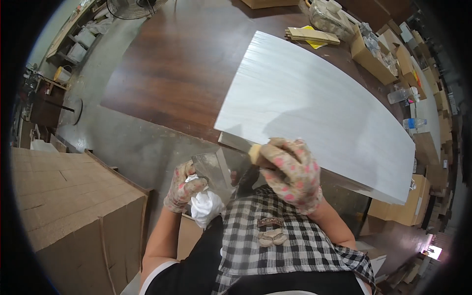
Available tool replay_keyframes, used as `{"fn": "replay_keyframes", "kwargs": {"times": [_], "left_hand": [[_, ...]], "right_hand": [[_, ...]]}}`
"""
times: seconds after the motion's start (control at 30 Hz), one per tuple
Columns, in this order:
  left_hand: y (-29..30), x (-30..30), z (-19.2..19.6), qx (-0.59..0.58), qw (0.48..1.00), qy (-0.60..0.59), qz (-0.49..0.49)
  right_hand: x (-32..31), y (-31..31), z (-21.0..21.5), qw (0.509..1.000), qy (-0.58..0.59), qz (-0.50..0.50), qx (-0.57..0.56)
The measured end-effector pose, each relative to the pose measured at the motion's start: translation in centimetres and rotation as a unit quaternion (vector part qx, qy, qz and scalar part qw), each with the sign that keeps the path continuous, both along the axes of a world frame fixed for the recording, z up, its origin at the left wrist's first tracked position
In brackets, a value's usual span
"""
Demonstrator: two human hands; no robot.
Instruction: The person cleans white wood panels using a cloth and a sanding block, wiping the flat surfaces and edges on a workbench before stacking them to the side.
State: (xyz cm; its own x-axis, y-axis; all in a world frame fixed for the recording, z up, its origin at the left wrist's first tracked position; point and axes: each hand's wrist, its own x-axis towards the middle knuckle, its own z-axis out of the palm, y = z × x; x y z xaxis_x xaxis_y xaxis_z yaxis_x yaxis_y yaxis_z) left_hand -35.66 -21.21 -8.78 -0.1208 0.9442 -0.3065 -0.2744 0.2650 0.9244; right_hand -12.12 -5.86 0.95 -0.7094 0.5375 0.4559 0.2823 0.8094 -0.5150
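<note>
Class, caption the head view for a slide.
Gloved left grip with crumpled white bundle, right grip with yellowish piece, near pale panel on brown table.

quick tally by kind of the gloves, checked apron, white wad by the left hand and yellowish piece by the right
Spotted gloves: 2
Checked apron: 1
White wad: 1
Yellowish piece: 1
Total: 5

Pale grey wood-grain panel (305,93), reddish-brown tabletop (172,69), pink-spotted beige gloves (297,177), black-and-white checked apron (309,246), white cloth (206,207)
</note>
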Motion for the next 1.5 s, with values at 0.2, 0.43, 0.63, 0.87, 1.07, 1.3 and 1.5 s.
{"fn": "replay_keyframes", "kwargs": {"times": [0.2, 0.43, 0.63, 0.87, 1.07, 1.3, 1.5], "left_hand": [[-1.0, 0.4, -1.9, -0.004, 0.999, -0.045, -0.007], [-0.2, 1.1, -3.1, 0.038, 0.995, 0.08, -0.055], [-0.6, 1.9, -3.0, 0.04, 0.999, -0.005, -0.026], [-0.5, 1.3, -2.6, -0.004, 0.997, -0.061, -0.037], [-0.5, 1.3, -4.7, 0.005, 0.998, -0.027, -0.051], [-0.2, 0.3, -2.7, 0.028, 0.997, 0.063, -0.019], [2.6, 1.4, 0.2, 0.149, 0.967, 0.172, -0.113]], "right_hand": [[-4.2, -1.5, -1.3, 0.995, -0.064, -0.021, 0.072], [-5.4, -1.1, -1.1, 0.99, -0.099, -0.005, 0.101], [-4.7, -1.8, -0.7, 0.992, -0.094, 0.019, 0.081], [-4.8, -3.4, -1.8, 0.991, -0.092, 0.066, 0.066], [-7.2, -3.8, -2.8, 0.989, -0.079, 0.078, 0.097], [-2.7, -2.5, -1.6, 0.94, 0.159, -0.108, -0.282], [-0.7, -1.5, -0.1, 0.983, 0.045, -0.111, -0.138]]}}
